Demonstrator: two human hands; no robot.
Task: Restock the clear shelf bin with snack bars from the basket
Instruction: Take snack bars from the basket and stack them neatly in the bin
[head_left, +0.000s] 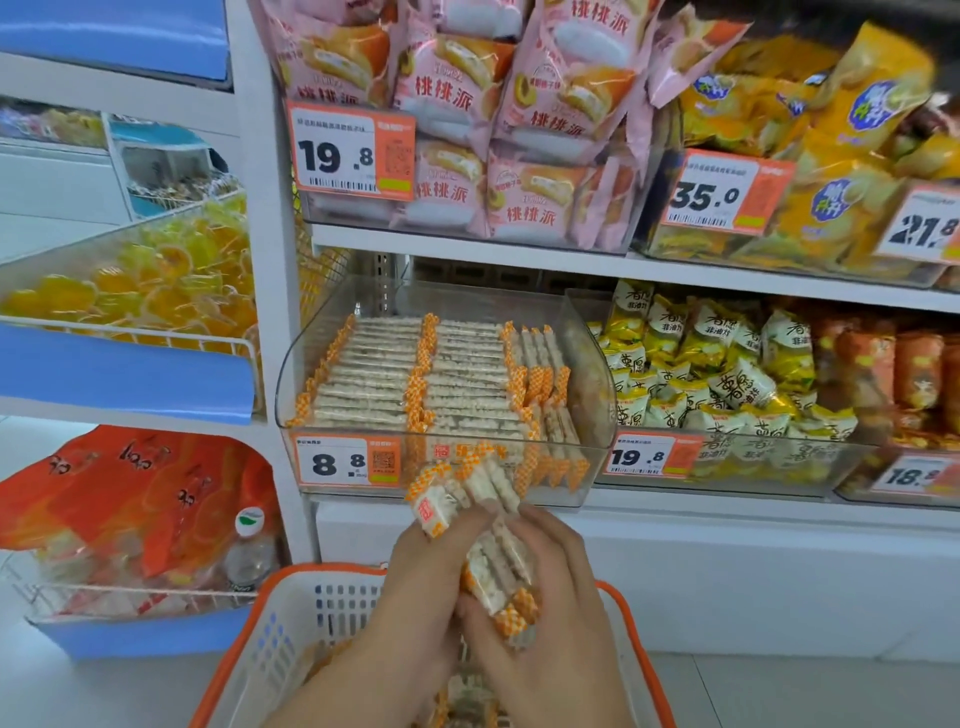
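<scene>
Both hands hold a bundle of snack bars (493, 545), white puffed-rice sticks with orange checked wrapper ends, above the basket (291, 623). My left hand (415, 582) grips the bundle from the left and my right hand (550, 597) grips it from the right. The bundle's upper ends reach the front of the clear shelf bin (311, 364), which carries an 8.8 price tag (345, 461). Rows of the same bars (415, 374) lie flat inside the bin, and a few stand upright at its right side. More bars show dimly in the basket under my forearms.
A white shelf post (275, 312) borders the bin on the left. Another clear bin with yellow-green packets (717, 374) sits to the right. The shelf above holds pink cake packs (493, 130) and yellow bags (810, 145). A side rack on the left holds orange packs (130, 493).
</scene>
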